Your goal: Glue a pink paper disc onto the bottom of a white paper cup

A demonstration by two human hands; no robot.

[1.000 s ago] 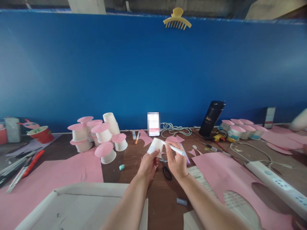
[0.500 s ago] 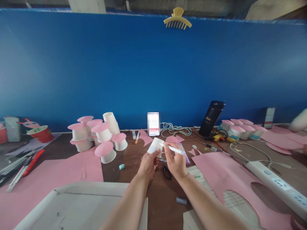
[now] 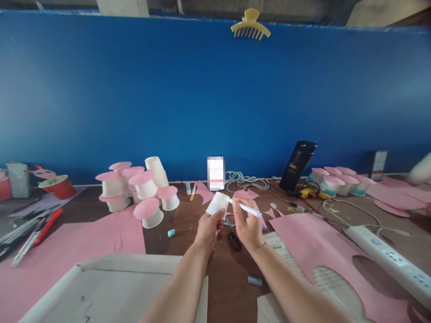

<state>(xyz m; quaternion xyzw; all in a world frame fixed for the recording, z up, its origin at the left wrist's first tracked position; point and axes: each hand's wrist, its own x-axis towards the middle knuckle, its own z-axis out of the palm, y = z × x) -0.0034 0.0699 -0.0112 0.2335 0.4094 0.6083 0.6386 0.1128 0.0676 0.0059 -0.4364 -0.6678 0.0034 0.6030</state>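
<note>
My left hand (image 3: 208, 229) is closed round a small white paper cup (image 3: 215, 204), thumb on the near side. A white marker pen (image 3: 248, 208) is pinched in my right hand (image 3: 249, 229), its tip pointing left at the cup's right edge. Whether the tip touches the cup, I cannot tell. Below and between the hands lie scissors with black handles (image 3: 235, 241). Pink paper scraps (image 3: 204, 193) are just beyond the cup, near an upright phone (image 3: 216, 174) whose screen is blurred.
On the left stand several white cups topped with pink discs (image 3: 146, 209). Pink sheets (image 3: 111, 235) flank both forearms, with a white box lid (image 3: 128, 278) in front. A black flask (image 3: 298, 166) leans at back right; a power strip (image 3: 387, 255) lies far right.
My right hand and the marker have shifted slightly right, away from the cup's face toward its edge. The cup is tilted a little differently in my left hand.
</note>
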